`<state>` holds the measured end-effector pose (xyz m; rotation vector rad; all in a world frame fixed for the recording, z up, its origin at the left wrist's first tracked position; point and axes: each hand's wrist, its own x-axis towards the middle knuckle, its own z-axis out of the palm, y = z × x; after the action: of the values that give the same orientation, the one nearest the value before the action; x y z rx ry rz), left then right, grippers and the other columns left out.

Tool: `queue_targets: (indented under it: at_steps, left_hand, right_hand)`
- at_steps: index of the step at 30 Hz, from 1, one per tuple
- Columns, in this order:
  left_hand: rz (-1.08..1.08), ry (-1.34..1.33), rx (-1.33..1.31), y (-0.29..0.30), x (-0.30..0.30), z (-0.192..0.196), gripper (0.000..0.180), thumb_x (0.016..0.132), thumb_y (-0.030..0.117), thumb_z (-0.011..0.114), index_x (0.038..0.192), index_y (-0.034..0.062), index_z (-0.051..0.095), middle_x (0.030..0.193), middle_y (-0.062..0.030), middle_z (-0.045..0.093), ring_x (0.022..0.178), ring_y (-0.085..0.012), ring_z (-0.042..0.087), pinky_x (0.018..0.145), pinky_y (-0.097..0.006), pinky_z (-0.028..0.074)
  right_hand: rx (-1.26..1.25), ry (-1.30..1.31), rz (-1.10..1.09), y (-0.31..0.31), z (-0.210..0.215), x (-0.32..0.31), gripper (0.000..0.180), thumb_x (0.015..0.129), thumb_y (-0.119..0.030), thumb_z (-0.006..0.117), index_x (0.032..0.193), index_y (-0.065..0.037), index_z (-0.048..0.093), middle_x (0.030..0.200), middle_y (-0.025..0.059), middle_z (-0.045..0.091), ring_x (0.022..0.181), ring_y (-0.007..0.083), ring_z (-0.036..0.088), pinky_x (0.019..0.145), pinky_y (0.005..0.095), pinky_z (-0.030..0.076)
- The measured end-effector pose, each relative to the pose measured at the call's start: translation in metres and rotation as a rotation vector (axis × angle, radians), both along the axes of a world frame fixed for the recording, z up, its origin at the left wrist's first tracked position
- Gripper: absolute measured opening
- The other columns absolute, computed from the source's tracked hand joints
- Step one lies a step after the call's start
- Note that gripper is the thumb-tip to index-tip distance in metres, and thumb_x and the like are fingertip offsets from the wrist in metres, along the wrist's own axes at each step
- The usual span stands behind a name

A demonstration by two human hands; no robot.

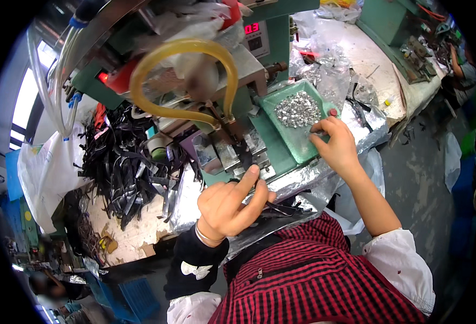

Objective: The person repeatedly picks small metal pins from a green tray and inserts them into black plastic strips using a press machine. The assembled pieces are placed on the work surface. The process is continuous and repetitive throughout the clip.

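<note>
Strip of black material [244, 155] lies on the metal die block [257, 141], my left hand [224, 209] reaching its index finger to the near end, the next finger spread from it; any grip is hidden. I'd want the strip straight, that fingertip clear of the tooling. Rightward, my right hand [336, 144] has thumb and forefinger nearly meeting beside the silver pieces [297, 109] in the green tray [298, 144]; whether they pinch one, I can't tell.

A bright window [26, 110] glares at left, foil [303, 181] shines, fisheye edges bend into black.
</note>
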<state>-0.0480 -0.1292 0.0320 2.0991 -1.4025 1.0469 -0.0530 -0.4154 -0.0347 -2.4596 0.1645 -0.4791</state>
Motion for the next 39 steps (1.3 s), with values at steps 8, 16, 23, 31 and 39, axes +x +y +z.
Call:
queue_targets:
  at_steps: [8,16,23,31,39]
  left_hand:
    - [0.118,0.291,-0.088,0.028,-0.066,0.01,0.04,0.067,0.002,0.083,0.105,0.0016,0.073,0.11,-0.0205,0.074,0.07,-0.0235,0.069,0.058,-0.03,0.054]
    - [0.88,0.1,0.039,0.138,0.049,0.007,0.019,0.077,0.005,0.078,0.095,0.0078,0.076,0.125,-0.0135,0.067,0.113,-0.0369,0.056,0.099,-0.045,0.044]
    - [0.856,0.097,0.314,0.204,0.119,-0.09,0.021,0.076,0.007,0.066,0.092,0.0117,0.079,0.138,-0.0122,0.063,0.118,-0.0375,0.057,0.106,-0.047,0.043]
    - [0.788,0.855,-0.449,0.204,0.045,-0.031,0.031,0.1,0.009,0.061,0.13,0.0051,0.067,0.094,-0.007,0.076,0.076,-0.0095,0.068,0.067,-0.024,0.051]
    - [0.505,1.056,-0.833,0.14,0.027,-0.068,0.027,0.104,0.021,0.062,0.112,-0.0039,0.068,0.095,-0.0074,0.074,0.073,-0.0062,0.06,0.062,-0.021,0.042]
  right_hand:
    - [-0.173,-0.205,-0.024,0.021,-0.014,0.007,0.011,0.077,-0.011,0.075,0.084,-0.006,0.069,0.086,0.0078,0.067,0.084,0.0287,0.066,0.075,0.0393,0.052]
    - [0.377,-0.196,0.009,0.033,0.007,0.013,0.016,0.085,-0.004,0.069,0.101,-0.001,0.07,0.086,0.0069,0.073,0.079,0.0137,0.068,0.077,0.0279,0.053]
    - [0.361,-0.21,-0.034,0.025,-0.013,0.007,0.015,0.086,-0.005,0.071,0.1,0.0,0.071,0.087,0.0099,0.072,0.079,0.019,0.069,0.076,0.0305,0.053]
    - [0.472,-0.262,0.025,0.023,0.018,-0.032,0.014,0.087,0.0,0.071,0.101,0.001,0.072,0.095,0.009,0.072,0.089,0.0178,0.068,0.083,0.0296,0.053]
    - [0.637,-0.418,0.293,0.111,0.059,0.029,0.019,0.08,0.0,0.071,0.099,-0.002,0.068,0.09,0.0109,0.07,0.087,0.0242,0.07,0.08,0.033,0.053]
